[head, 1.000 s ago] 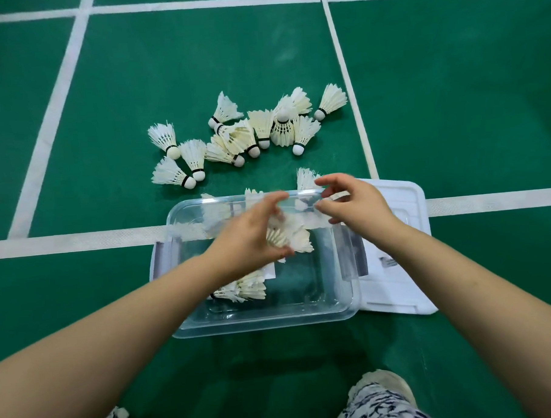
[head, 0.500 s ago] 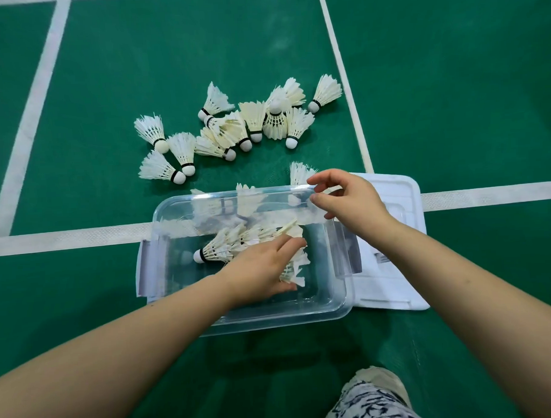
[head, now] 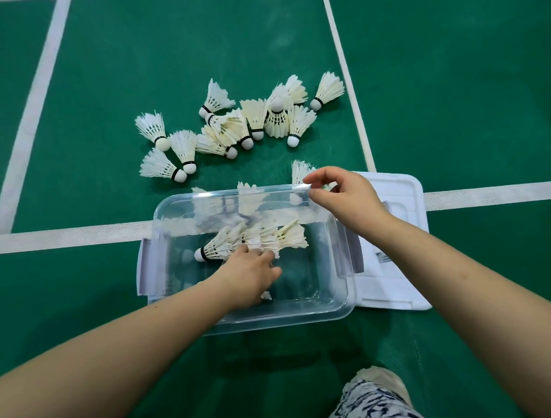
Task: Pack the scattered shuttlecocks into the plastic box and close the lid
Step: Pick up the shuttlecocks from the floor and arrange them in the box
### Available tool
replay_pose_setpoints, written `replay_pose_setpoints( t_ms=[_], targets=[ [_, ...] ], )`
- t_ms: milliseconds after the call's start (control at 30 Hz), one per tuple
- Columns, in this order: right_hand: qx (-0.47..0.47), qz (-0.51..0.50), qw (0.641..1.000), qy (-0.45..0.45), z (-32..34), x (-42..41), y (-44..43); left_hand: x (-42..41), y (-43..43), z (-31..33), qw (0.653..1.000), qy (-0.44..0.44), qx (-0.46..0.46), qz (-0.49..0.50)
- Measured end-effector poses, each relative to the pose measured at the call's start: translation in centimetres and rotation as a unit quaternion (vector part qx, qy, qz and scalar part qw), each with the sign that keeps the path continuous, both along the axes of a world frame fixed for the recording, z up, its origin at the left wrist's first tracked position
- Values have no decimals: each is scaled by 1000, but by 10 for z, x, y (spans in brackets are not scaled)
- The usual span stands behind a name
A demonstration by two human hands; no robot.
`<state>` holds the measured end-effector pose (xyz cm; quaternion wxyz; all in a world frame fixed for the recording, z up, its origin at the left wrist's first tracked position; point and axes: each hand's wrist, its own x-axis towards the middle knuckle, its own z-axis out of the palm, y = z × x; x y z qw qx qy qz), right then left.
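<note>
The clear plastic box stands open on the green floor. A nested row of white shuttlecocks lies inside it. My left hand is down in the box, its fingers curled on the near end of that row, with more feathers showing under the palm. At the box's far right corner, my right hand pinches the rim between thumb and forefinger. Several loose shuttlecocks lie scattered on the floor beyond the box. One shuttlecock stands just behind the far rim. The white lid lies flat to the right of the box.
White court lines cross the green floor under and beside the box. A patterned trouser leg and shoe show at the bottom edge, close in front of the box.
My left hand has dropped from above the box down into it, carrying the shuttlecocks to the bottom. My right hand has stayed at the far right rim.
</note>
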<state>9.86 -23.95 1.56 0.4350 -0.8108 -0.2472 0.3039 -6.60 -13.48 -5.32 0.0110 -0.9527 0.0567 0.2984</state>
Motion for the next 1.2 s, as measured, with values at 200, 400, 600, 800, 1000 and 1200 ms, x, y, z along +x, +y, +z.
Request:
replay_pose_setpoints(
  t_ms=[200, 400, 600, 800, 1000, 1200],
  targets=[
    [29, -30, 999, -22, 4, 6, 3, -7, 2, -1, 991, -129, -39, -3],
    [-5, -135, 989, -53, -10, 48, 3, -2, 17, 9, 946, -315, -70, 31],
    [-176, -19, 981, -84, -33, 73, 14, 19, 32, 33, 898, -410, -102, 125],
    [-239, 55, 968, -48, -62, 74, 23, 30, 35, 36, 866, -441, -155, 180],
    [-222, 87, 968, -83, -74, 78, 44, 31, 44, 27, 853, -455, -169, 189],
    [-243, 127, 955, -111, -72, 83, 69, 31, 52, 25, 847, -459, -176, 201]
  ],
)
